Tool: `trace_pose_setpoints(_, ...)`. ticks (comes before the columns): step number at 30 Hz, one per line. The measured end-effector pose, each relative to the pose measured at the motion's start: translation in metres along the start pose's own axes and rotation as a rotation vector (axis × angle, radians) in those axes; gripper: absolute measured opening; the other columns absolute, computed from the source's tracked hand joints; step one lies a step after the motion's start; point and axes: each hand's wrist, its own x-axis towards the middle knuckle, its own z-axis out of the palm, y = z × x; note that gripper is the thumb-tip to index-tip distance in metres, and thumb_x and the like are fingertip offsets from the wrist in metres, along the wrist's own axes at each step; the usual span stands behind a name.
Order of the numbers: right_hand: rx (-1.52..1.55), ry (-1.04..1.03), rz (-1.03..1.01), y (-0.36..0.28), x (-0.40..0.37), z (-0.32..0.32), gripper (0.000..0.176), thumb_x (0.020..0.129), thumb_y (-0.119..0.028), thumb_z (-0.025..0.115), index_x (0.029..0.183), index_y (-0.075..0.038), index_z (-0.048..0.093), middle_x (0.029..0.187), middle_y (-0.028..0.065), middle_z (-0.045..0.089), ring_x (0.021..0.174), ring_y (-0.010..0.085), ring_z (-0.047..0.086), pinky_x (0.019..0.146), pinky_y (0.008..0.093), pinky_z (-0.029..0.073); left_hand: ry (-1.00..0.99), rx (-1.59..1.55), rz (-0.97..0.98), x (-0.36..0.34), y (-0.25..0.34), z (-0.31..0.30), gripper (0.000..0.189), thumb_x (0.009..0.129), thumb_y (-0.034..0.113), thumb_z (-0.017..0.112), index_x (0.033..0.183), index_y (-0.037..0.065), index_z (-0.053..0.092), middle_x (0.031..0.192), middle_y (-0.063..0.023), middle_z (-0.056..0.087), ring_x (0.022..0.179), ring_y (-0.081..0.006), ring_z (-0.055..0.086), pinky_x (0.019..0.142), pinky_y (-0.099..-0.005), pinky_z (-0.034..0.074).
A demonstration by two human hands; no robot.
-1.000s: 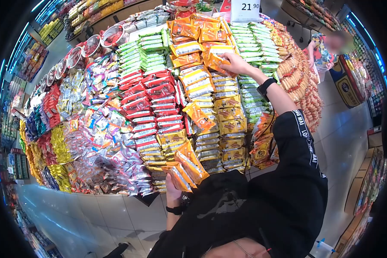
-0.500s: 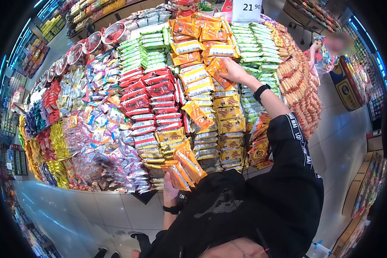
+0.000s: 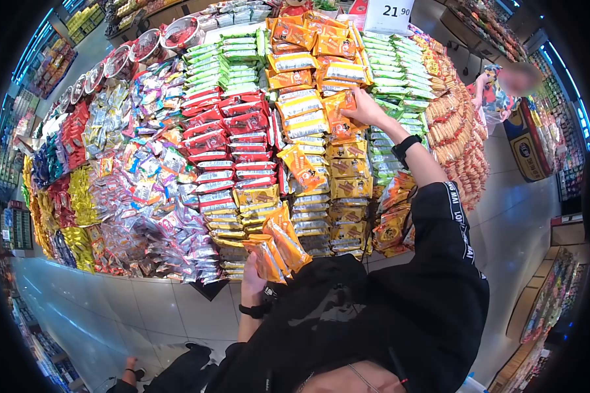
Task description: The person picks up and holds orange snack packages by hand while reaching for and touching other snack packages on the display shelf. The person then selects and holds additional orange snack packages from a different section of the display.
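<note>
Head camera is showing the right hand (image 3: 368,110) pinching an orange packet (image 3: 337,112) by its edge, flat against the display stack (image 3: 347,190) beyond the fingertips, while the left hand (image 3: 252,283) is clasping a fan of orange packets (image 3: 278,245) above its thumb, all seeming light, crinkly, slippery, best gripped at seams.
</note>
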Motion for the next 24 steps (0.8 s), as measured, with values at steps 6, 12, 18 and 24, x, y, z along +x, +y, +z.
trace_pose_setpoints(6, -0.261, 0.135, -0.373, -0.064, -0.014, -0.009, 0.072, 0.08, -0.032, 0.075, 0.134, 0.004, 0.044, 0.13, 0.0214, 0.05, 0.125, 0.0366, 0.048, 0.103, 0.0447, 0.043, 0.036, -0.001, -0.024, 0.004, -0.002, -0.005, 0.059, 0.094, 0.037, 0.062, 0.14, 0.005, 0.045, 0.135, -0.0081, 0.057, 0.124, -0.0236, 0.055, 0.107, -0.0407, 0.042)
trace_pose_setpoints(12, -0.168, 0.098, -0.62, -0.076, 0.023, 0.038, 0.062, 0.087, -0.034, 0.068, 0.133, 0.002, 0.046, 0.14, 0.0229, 0.046, 0.128, 0.0394, 0.046, 0.106, 0.0459, 0.04, 0.064, 0.023, -0.004, 0.004, -0.001, -0.003, 0.058, 0.092, 0.036, 0.065, 0.138, 0.005, 0.047, 0.133, -0.0083, 0.059, 0.121, -0.0233, 0.057, 0.104, -0.0402, 0.045)
trace_pose_setpoints(18, -0.085, 0.246, -0.472, -0.088, 0.08, 0.039, 0.042, 0.087, -0.014, 0.058, 0.125, 0.001, 0.05, 0.133, 0.0205, 0.05, 0.124, 0.0356, 0.049, 0.103, 0.0453, 0.042, 0.018, -0.026, -0.034, 0.002, 0.007, 0.007, 0.063, 0.09, 0.038, 0.067, 0.139, 0.005, 0.045, 0.135, -0.0091, 0.057, 0.122, -0.026, 0.055, 0.105, -0.0431, 0.044)
trace_pose_setpoints(24, -0.281, 0.273, -0.46, -0.101, 0.106, 0.044, 0.046, 0.084, -0.012, 0.06, 0.128, -0.001, 0.05, 0.127, 0.0159, 0.053, 0.12, 0.0315, 0.051, 0.098, 0.0425, 0.043, 0.166, 0.087, 0.003, 0.0, 0.006, -0.007, 0.067, 0.089, 0.04, 0.066, 0.142, 0.005, 0.042, 0.14, -0.0111, 0.053, 0.127, -0.0285, 0.052, 0.108, -0.0451, 0.041)
